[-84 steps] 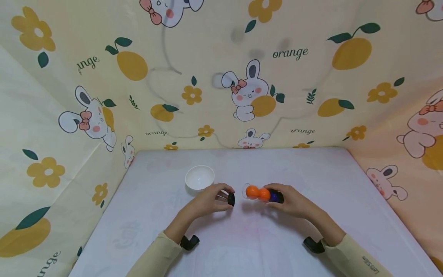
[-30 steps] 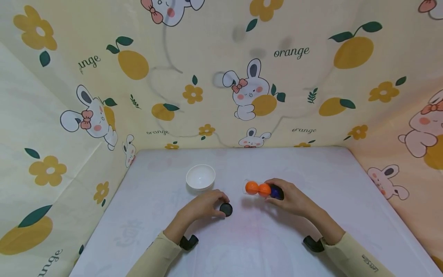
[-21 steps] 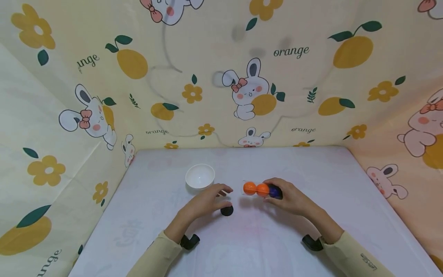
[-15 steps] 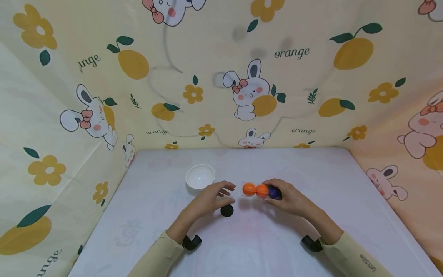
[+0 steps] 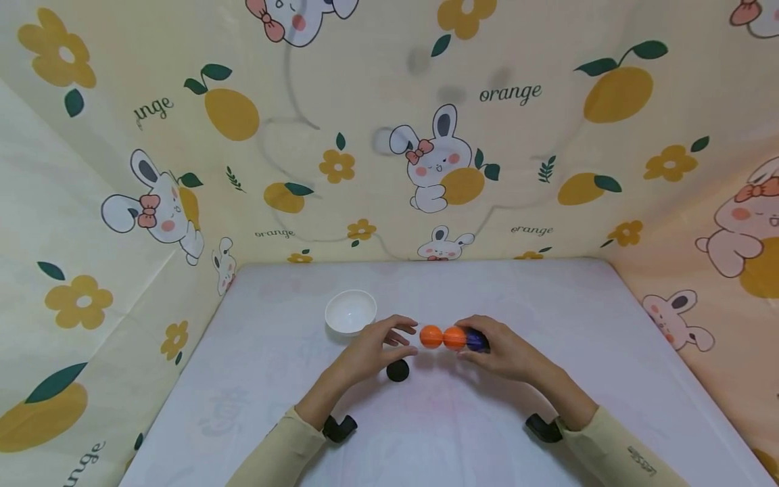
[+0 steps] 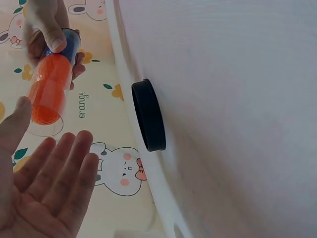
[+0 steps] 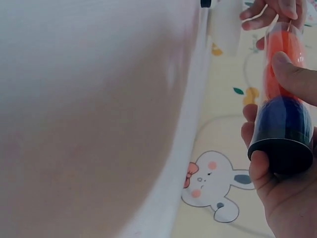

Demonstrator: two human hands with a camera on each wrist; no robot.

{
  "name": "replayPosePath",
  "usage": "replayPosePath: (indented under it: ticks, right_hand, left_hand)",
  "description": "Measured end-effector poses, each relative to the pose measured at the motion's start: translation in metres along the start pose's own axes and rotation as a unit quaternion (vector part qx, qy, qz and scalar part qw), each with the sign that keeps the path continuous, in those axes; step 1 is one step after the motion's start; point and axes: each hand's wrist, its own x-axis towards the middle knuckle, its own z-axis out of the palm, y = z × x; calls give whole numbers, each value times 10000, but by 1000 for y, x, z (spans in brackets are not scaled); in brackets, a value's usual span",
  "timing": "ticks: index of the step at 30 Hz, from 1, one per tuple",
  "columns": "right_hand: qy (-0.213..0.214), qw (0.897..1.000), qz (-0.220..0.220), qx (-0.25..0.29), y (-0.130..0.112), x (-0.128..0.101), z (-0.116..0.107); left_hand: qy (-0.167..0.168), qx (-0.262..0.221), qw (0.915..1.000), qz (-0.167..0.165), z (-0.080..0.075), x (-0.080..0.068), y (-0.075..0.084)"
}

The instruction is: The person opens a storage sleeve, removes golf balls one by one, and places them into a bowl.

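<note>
Head view: the right hand (image 5: 505, 352) grips a clear tube (image 5: 450, 337) held level above the white tabletop (image 5: 548, 304), two orange balls (image 5: 442, 337) showing and a blue ball (image 5: 476, 340) half covered by the fingers. The left hand (image 5: 374, 348) waits at the tube's open end, fingers loose and spread, holding nothing. A black cap (image 5: 398, 370) lies on the tabletop just below that hand, and a white bowl (image 5: 350, 312) sits just behind it.

Left wrist view: open palm (image 6: 42, 188) low in frame, tube (image 6: 49, 84) tilted toward it, not quite touching. The cap (image 6: 148, 121) rests alone on the tabletop.

Right wrist view: fingers and thumb wrap the tube (image 7: 285, 99); a black end cap (image 7: 287, 151) closes its near end. The orange balls are blurred here, and the left fingertips (image 7: 257, 12) are cut off at the top edge.
</note>
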Motion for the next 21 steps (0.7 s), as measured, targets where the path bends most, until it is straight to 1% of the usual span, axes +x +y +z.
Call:
replayPosePath:
  ticks: [6,14,21]
  right_hand:
    - [22,9998,-59,-179,-5,2,0]
    - [-117,9997,-38,-220,-7,5,-3]
    - [-81,9993,-191,-326,-9,8,-5]
  left_hand:
    - [50,-2,10000,8,1,2,-2]
    - [92,-27,9999,-36,2,1,-1]
    - [144,-61,9999,-15,1,2,-1]
